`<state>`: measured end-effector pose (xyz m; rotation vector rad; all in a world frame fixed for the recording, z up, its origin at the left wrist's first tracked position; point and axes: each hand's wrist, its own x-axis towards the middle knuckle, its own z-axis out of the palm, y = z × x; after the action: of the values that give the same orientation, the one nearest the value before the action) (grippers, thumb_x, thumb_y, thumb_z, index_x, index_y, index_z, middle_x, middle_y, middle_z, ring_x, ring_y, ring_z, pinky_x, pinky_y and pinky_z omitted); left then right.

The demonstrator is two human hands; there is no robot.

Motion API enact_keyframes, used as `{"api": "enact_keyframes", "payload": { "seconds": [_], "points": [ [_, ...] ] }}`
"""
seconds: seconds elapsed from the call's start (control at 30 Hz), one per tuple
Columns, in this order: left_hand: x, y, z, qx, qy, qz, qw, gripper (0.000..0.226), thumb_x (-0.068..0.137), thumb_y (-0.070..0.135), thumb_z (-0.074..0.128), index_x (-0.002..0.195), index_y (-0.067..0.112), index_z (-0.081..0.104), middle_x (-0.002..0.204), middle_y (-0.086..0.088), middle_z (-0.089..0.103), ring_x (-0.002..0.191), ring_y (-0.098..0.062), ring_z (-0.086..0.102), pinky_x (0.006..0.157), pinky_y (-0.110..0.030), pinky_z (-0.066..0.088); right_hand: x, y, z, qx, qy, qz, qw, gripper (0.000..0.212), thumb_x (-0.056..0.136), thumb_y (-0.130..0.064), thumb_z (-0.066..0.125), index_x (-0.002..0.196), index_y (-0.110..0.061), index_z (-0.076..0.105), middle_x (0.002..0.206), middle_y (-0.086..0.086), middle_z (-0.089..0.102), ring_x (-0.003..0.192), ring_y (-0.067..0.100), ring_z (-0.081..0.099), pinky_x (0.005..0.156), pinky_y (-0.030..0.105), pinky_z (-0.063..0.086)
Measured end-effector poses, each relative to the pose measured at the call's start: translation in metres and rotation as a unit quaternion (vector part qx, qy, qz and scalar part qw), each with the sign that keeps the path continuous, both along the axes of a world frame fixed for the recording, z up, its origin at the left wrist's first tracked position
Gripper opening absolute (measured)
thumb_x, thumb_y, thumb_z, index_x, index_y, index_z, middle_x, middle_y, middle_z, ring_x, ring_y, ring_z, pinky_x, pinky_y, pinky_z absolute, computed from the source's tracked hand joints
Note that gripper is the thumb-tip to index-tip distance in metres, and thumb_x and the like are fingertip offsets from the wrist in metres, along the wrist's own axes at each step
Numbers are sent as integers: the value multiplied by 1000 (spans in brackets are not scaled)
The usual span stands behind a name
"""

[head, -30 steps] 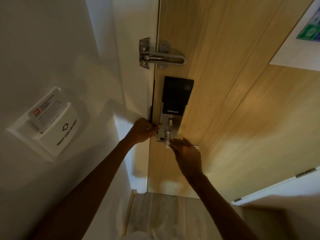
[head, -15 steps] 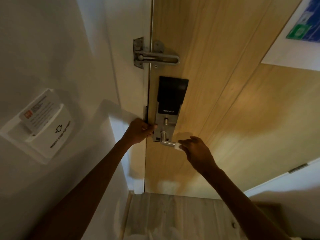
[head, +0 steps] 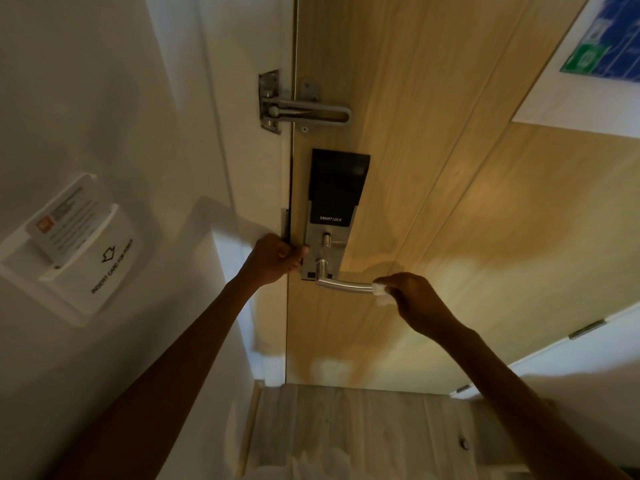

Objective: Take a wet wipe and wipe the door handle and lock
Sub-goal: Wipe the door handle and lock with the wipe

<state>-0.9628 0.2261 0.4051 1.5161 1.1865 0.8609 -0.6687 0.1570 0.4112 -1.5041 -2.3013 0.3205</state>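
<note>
A: Compared with a second ago, the right hand (head: 417, 299) is sitting farther right: it was at the base of the door handle (head: 344, 285) beside the lock plate, and it is now at the lever's free end.

B: Finger state, right hand?

A: The fingertips are pinching a small white wet wipe (head: 381, 293) and pressing it against the tip of the lever. The wipe is touching the handle's end and is bunching up just below it. The rest of the lever is showing bare metal back to its pivot.

B: Left hand?

A: The left hand (head: 275, 259) is gripping the edge of the wooden door (head: 433, 220), fingers curled together around it, thumb lying just beside the lower left corner of the lock (head: 329, 216). Whether the fingers behind the edge are pressing flat cannot be told.

B: Surrounding parts?

A: The lock is standing upright above the handle: a dark upper panel marked SMART LOCK, a silver lower plate carrying a small thumb-turn. A metal swing-bar guard (head: 298, 107) is bridging the frame and door above the lock. On the wall to the left, a white card holder (head: 74, 251) is holding a card. A notice (head: 595, 60) is hanging at the door's upper right.
</note>
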Motion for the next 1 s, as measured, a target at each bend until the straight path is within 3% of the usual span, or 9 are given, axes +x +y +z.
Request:
{"api": "enact_keyframes", "payload": {
  "seconds": [0.13,0.3,0.4,0.47,0.6,0.7,0.83,0.9,1.0],
  "points": [
    [1,-1,2,-5,-1,5,1000,35,91,14,61,57,8,52,47,4,49,44,-5,51,47,-15,44,7,2,7,36,97,-111,989,23,89,-2,59,102,-13,75,97,5,76,86,17,70,77,23,52],
    [1,-5,3,34,45,21,998,44,91,24,60,66,-13,58,58,-15,58,55,-16,59,53,-14,49,-31,-5,8,33,345,-241,907,23,88,-10,64,108,-17,73,106,-4,73,92,3,67,80,17,53],
    [2,-4,4,22,42,15,999,37,91,19,61,58,2,58,47,4,56,47,-5,56,51,-13,46,-65,-8,9,27,396,-227,889,22,84,-10,69,105,-14,74,102,-4,73,89,0,67,76,19,56],
    [3,-3,3,10,28,9,1000,35,90,16,62,56,13,56,43,6,56,45,-2,54,49,-14,45,-79,-7,6,41,374,-207,903,18,84,-13,71,101,-15,75,98,-3,75,84,-1,68,74,17,56],
    [1,-5,3,21,30,15,999,35,89,20,63,58,8,56,49,2,55,46,-6,54,50,-15,46,-90,-4,-6,84,227,-145,959,17,92,-23,61,102,-20,74,98,-1,76,84,6,69,78,28,57],
    [1,-5,3,33,45,13,998,41,90,23,62,53,10,52,43,6,51,43,-6,52,50,-13,43,-87,-8,-11,115,93,-98,984,22,97,-21,52,109,-19,70,100,5,74,85,16,68,99,40,49],
    [1,-5,4,8,32,14,999,39,91,18,61,57,0,53,48,0,54,51,-15,53,50,-15,44,-74,-18,-21,161,-53,-12,986,33,93,-12,55,125,-6,59,114,16,69,105,27,66,113,41,30],
    [2,-5,5,-3,14,11,1000,38,91,14,60,70,-17,57,65,-20,54,61,-24,52,49,-13,44,-64,-17,-23,185,-95,-19,978,42,82,0,65,124,-3,60,113,19,69,108,32,65,111,44,28],
    [3,-5,6,-10,2,7,1000,38,92,10,58,79,-25,55,77,-23,51,60,-21,49,47,-11,43,-43,-13,-22,183,-110,-34,976,44,76,4,67,119,-7,64,104,15,71,103,32,64,108,51,36]
  ]
}}
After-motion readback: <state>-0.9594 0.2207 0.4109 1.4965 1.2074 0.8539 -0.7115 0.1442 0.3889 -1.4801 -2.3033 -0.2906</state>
